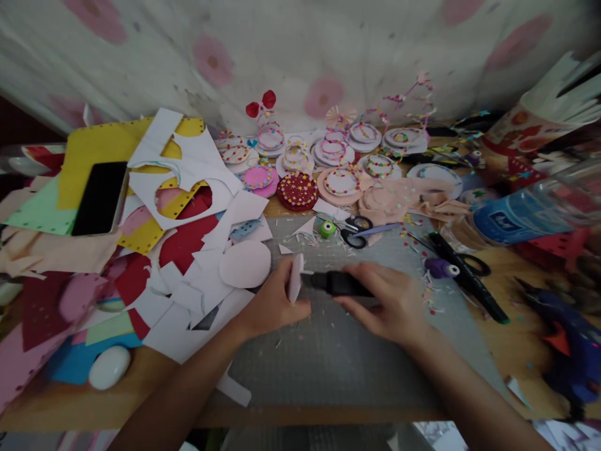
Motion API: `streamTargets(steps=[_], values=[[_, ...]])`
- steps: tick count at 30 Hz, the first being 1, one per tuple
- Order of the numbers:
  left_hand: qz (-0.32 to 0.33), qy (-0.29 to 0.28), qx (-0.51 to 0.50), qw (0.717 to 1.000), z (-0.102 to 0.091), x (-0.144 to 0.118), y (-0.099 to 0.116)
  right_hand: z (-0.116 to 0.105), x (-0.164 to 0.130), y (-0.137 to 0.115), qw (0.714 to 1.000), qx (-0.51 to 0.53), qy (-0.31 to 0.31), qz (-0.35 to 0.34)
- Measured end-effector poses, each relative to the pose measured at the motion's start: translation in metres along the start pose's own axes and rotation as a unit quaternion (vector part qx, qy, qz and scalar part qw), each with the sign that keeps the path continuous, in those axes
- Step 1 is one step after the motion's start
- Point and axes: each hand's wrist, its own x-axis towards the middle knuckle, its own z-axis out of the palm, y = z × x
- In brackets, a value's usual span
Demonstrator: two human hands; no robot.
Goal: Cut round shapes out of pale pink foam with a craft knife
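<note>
Head view: left hand (275,304) pinches pink paper (295,277); grey mat (328,357) bare below

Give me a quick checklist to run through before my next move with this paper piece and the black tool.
1. Left hand grips the pale paper piece: ok.
2. Right hand holds the black tool: ok.
3. Tool tip meets the paper: cannot tell, blurred.
4. Grey cutting mat lies under both hands: ok.
5. Mat free of scraps: not ok, bits scattered.
6. Scissors lie apart from the hands: ok.
</note>
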Motion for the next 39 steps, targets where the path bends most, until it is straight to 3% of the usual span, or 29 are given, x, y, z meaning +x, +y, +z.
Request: streamTargets(steps=[5,13,20,25,31,36,39], values=[[0.002,0.002,-0.006,1.0,0.0,0.002,0.002,0.001,0.001,-0.009,0.999,-0.006,-0.007,-0.048],[0.023,-0.005,0.036,0.999,0.0,0.0,-0.005,0.002,-0.001,0.005,0.997,-0.045,0.047,0.045],[0.037,0.017,0.036,0.999,0.001,0.002,-0.002,0.0,0.0,-0.008,0.999,0.016,-0.008,-0.033],[0.035,0.02,0.018,0.999,-0.001,0.003,-0.005,0.002,-0.001,-0.008,1.0,-0.018,0.009,-0.003],[0.046,-0.023,0.051,0.997,0.0,-0.001,-0.004,0.004,-0.002,0.005,0.99,-0.078,0.048,0.108],[0.072,-0.006,0.042,0.997,-0.001,0.0,-0.003,0.001,-0.002,-0.002,0.999,0.033,-0.015,0.001],[0.08,-0.013,0.034,0.996,-0.002,0.001,-0.003,0.0,-0.002,-0.007,0.999,0.039,-0.018,-0.023]])
